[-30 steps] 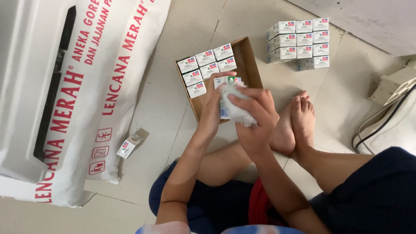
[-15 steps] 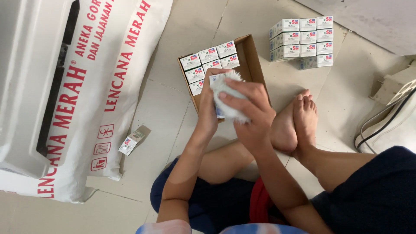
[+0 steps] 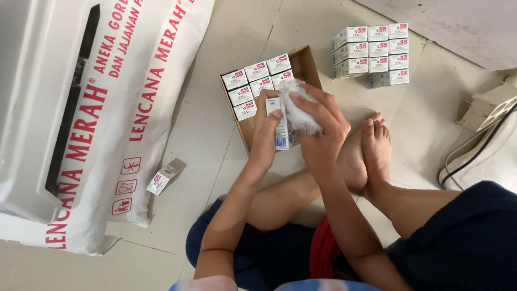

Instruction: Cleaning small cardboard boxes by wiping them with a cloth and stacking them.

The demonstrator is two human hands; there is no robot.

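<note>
I sit cross-legged on a tiled floor. My left hand [image 3: 266, 134] grips a small white carton [image 3: 280, 129], held upright over an open cardboard box [image 3: 309, 62]. My right hand [image 3: 320, 126] presses a white fluffy cloth [image 3: 296, 108] against the carton's side. Inside the cardboard box lie two rows of small white cartons [image 3: 256, 83] with red and blue print.
A stack of the same white cartons [image 3: 371, 54] stands on the floor at the upper right. One loose carton [image 3: 161, 179] lies by a large white sack with red lettering [image 3: 134, 108]. A white device with a black cable [image 3: 479, 145] sits at the right.
Both hands with the carton and cloth have shifted slightly; the cloth has moved along the carton's side. The view has drifted a little.
</note>
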